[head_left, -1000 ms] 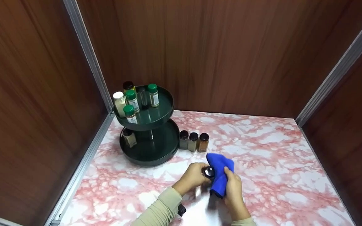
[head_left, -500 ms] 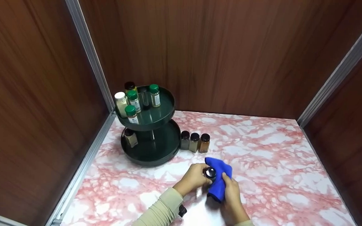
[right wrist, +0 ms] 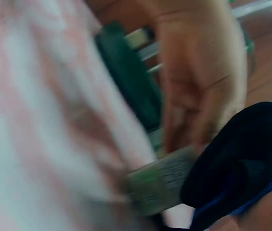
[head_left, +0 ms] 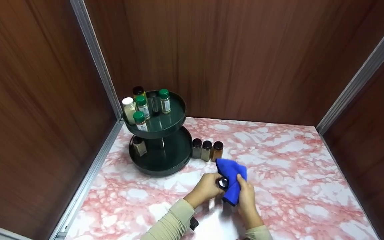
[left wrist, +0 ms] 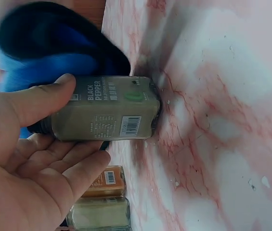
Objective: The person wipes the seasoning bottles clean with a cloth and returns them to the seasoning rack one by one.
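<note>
One bottle [left wrist: 106, 108] between hands | left hand [head_left: 208, 187] grips it | right hand [head_left: 248, 197] holds cloth [head_left: 232, 175]

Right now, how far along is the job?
Apparently done: green-capped jars stand on the upper tray; whether wiped, I can't tell. In hand: the left hand grips the pepper jar, the right hand holds the cloth to it. Possibly left: three jars on the table, unshelved.

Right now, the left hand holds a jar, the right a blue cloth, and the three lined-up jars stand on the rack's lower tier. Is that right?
No: the head view shows the three lined-up jars on the tabletop beside the rack, not on its lower tier. The left hand does hold a jar, the right hand a blue cloth.
</note>
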Available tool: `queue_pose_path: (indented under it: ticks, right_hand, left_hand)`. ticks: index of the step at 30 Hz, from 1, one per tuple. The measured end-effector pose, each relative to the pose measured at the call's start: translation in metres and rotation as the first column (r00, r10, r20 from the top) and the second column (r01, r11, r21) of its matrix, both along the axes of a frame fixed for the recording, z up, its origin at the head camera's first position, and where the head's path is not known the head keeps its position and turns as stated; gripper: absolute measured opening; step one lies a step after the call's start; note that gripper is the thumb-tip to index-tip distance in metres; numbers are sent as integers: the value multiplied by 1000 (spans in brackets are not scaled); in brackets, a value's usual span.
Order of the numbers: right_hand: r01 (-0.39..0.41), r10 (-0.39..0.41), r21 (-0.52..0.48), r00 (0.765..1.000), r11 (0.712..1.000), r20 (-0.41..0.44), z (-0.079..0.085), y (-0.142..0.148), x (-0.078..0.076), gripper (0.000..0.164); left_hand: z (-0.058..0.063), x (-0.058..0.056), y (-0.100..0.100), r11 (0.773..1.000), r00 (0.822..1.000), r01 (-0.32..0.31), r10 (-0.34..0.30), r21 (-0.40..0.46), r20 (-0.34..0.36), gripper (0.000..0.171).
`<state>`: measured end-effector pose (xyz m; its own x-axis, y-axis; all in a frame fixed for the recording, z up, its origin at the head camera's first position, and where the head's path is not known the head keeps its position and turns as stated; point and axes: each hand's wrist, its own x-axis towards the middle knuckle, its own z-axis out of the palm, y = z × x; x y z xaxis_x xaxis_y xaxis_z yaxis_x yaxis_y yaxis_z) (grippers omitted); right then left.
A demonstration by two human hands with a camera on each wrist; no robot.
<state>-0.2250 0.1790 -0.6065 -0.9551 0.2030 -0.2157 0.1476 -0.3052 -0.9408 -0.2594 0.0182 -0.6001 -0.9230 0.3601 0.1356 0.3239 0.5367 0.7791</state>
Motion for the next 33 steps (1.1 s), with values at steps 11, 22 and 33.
queue_pose_path:
  ticks: [11,22,33]
  right_hand:
    - [10,-23,147,996,989,87,16,0,22,47]
    - [18,-18,15,999,1000,-40,8,-1,-3,48]
    - [52,-57,83,997,995,57,-9,-2,16,48]
  left_hand:
    - [1,-2,-4,999,999,52,-52,9,9,34]
    - [2,-5,-3,997,998,62,-62,-37,-23,30]
    - [1,-4,-2,995,997,80,-80,-54,8,36]
